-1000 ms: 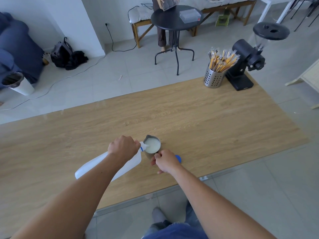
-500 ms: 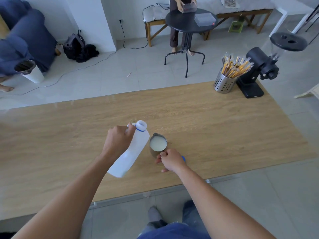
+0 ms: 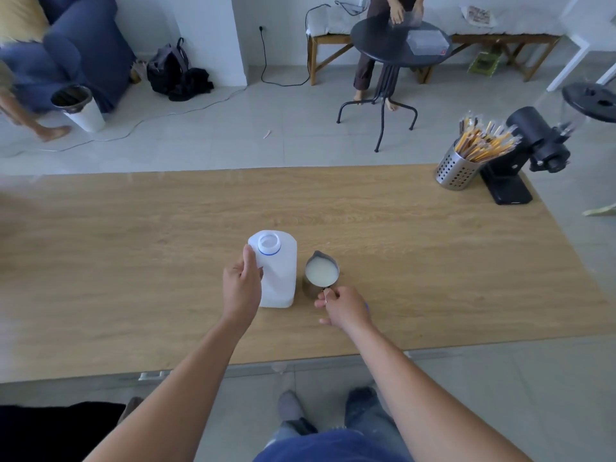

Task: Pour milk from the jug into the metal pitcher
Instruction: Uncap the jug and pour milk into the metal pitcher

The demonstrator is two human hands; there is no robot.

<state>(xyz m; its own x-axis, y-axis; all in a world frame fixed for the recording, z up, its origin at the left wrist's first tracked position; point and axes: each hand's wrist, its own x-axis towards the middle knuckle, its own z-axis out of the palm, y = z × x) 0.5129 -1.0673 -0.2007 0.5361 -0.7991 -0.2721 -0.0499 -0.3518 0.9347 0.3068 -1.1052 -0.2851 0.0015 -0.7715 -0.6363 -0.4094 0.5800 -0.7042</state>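
A white plastic milk jug [image 3: 278,271] with an uncapped mouth and a blue neck ring stands upright on the wooden table [image 3: 433,255]. My left hand [image 3: 241,288] grips its handle side. Just right of it sits the small metal pitcher [image 3: 321,273], filled with milk nearly to the rim, spout pointing away from me. My right hand [image 3: 345,308] pinches the pitcher's handle at its near side. A bit of the blue cap [image 3: 367,306] peeks out behind my right hand.
A perforated steel cup of wrapped straws [image 3: 458,168] and a black coffee grinder [image 3: 530,151] stand at the table's far right corner. Beyond the table are a round black side table [image 3: 396,45] with a seated person, a bench, a bin and a blue sofa.
The jug was tipped over the pitcher a second ago; my left hand swung it upright and set it down on the table left of the pitcher. My right hand stayed on the handle.
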